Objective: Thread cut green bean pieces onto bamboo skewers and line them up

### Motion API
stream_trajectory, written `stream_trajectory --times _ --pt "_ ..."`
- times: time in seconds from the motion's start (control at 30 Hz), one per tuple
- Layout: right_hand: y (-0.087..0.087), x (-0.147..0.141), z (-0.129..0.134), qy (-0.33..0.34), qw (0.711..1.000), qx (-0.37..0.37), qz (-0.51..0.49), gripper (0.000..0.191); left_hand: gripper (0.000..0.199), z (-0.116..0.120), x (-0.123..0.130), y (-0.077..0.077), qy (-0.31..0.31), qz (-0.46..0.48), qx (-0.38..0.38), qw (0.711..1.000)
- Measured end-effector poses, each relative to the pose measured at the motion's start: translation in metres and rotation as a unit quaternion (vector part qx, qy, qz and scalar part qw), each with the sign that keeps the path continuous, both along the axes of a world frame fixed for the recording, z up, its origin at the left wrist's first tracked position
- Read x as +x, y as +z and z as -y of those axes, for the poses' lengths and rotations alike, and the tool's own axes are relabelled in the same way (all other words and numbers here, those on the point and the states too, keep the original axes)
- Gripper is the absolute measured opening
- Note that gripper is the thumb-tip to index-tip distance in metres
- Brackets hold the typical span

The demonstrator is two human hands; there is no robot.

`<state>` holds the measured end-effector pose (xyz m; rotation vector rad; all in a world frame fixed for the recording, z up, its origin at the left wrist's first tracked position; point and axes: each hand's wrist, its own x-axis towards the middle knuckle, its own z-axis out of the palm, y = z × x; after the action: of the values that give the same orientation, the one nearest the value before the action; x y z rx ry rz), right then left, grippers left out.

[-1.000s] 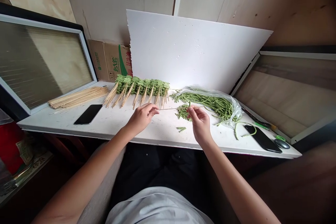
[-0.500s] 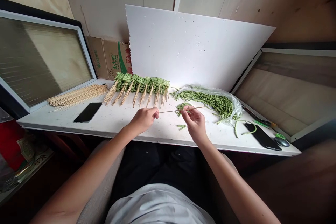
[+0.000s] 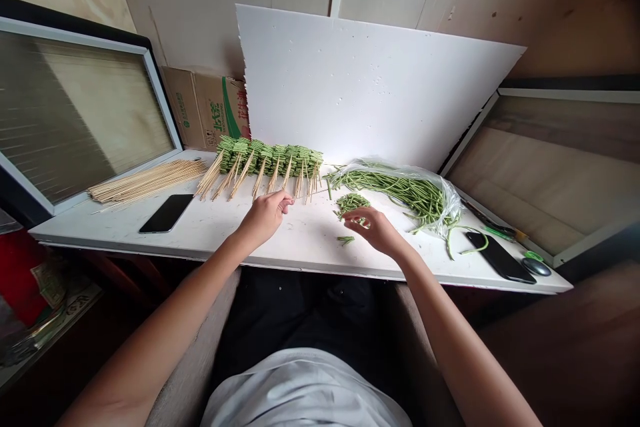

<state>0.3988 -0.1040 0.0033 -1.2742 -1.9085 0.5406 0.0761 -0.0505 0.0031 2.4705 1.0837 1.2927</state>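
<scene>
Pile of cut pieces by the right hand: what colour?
The pile is green, clearest in the head view.

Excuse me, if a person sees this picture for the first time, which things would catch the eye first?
Probably the large white board standing behind the table, and before its left part the row of skewered green pieces, sticks pointing forward. To the right, long green stalks spill from a clear plastic bag. In the middle, the left hand holds a thin stick, and the right hand is by a small pile of cut pieces.
</scene>
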Motion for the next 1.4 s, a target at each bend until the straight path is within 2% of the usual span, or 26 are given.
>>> stream_trajectory --times 0.1,0.2,0.4,0.53,0.67,0.77,0.87,0.97,1.03,1.2,1.4 --pt "-0.014 0.019 -0.007 0.001 0.993 -0.009 0.118 0.019 0.022 -0.004 -0.002 -0.003 0.002 -0.006 -0.002 1.0" --pt "-0.026 0.025 -0.012 0.015 0.985 -0.029 0.167 0.011 0.021 -0.004 -0.001 -0.005 0.001 -0.014 -0.003 1.0" --pt "-0.032 0.018 -0.015 0.014 0.981 -0.016 0.192 0.01 0.021 0.001 0.002 -0.005 -0.019 -0.021 -0.004 1.0" --pt "-0.032 0.017 -0.015 0.016 0.986 0.013 0.163 0.012 0.023 0.0 0.002 -0.007 -0.021 -0.024 -0.003 0.999" --pt "-0.027 0.019 -0.016 -0.049 0.993 0.079 0.069 0.023 0.023 -0.001 0.0 -0.007 -0.014 -0.023 -0.007 1.0" --pt "-0.019 0.021 -0.016 -0.101 0.991 0.058 -0.062 0.039 0.023 0.0 0.0 -0.005 -0.018 -0.018 -0.007 1.0" --pt "-0.011 0.021 -0.016 -0.126 0.965 0.019 -0.231 0.047 0.023 0.002 0.001 -0.003 -0.022 -0.008 -0.005 1.0" --pt "-0.003 0.018 -0.014 -0.103 0.919 -0.024 -0.381 0.04 0.022 0.004 0.002 -0.003 -0.023 -0.001 -0.001 1.0" --pt "0.004 0.014 -0.01 -0.072 0.895 -0.042 -0.438 0.036 0.021 0.005 0.002 -0.003 -0.023 0.002 0.005 1.0" --pt "0.016 0.005 0.0 -0.026 0.86 -0.064 -0.506 0.033 0.023 0.008 0.003 -0.002 -0.023 -0.006 0.04 0.999" --pt "0.018 0.0 0.002 -0.011 0.828 -0.081 -0.555 0.036 0.028 0.012 0.007 0.001 -0.04 0.006 0.07 0.997"
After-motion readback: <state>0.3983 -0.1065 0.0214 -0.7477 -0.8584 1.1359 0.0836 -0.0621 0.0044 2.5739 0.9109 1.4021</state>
